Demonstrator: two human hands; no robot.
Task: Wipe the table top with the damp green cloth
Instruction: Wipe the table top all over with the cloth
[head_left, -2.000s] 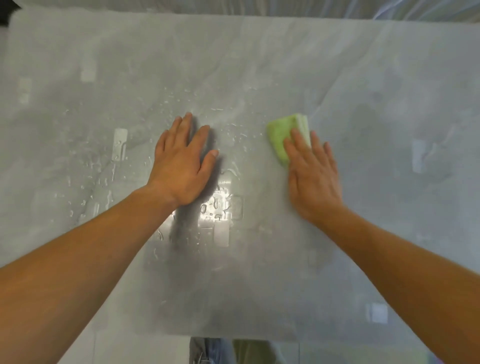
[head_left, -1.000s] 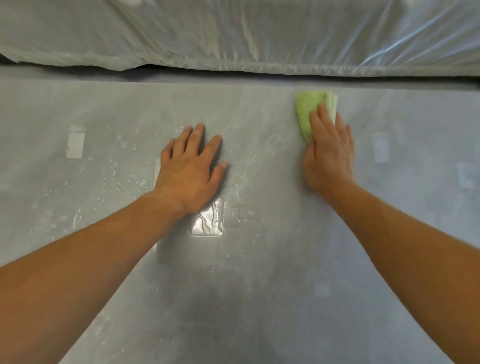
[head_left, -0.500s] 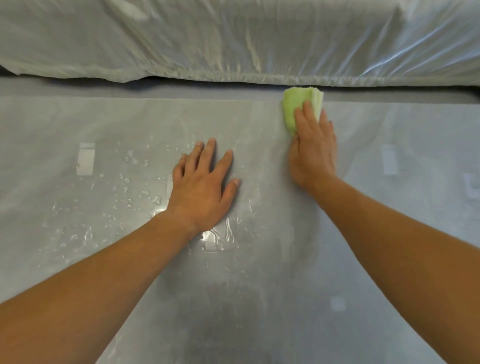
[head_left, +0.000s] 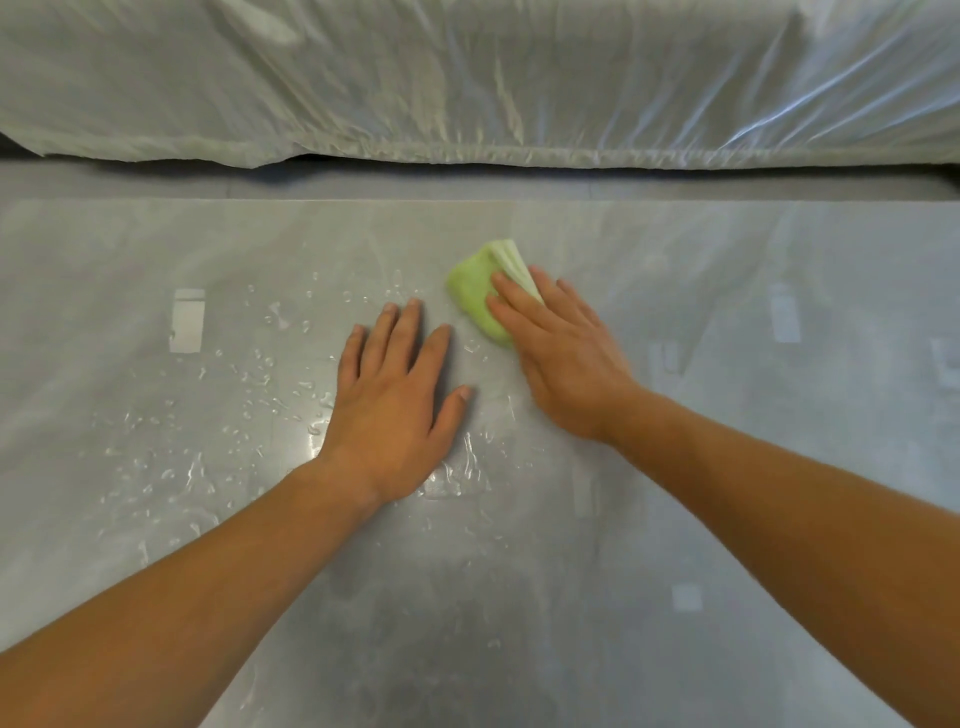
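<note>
Since 0.5 s ago the right hand (head_left: 563, 358) w/ the cloth (head_left: 475, 296) has pulled back from the desk's far edge toward frame centre and swung left, so it's now just beside the left hand (head_left: 397, 410). Left hand hasn't shifted on the desk (head_left: 753, 291): flat, palm down, fingers spread wide, holding nothing. Right hand also flat, fingers pressed on top of the cloth, pinning it to the desk, not curled round it. Cloth is a folded green pad, upper centre of frame, sticking out past the fingertips up and left; pale layered edge shows at its top. Water drops (head_left: 260, 384) scatter left of and below the left hand. Plastic sheet (head_left: 467, 78) fills the top of frame, beyond the desk.
</note>
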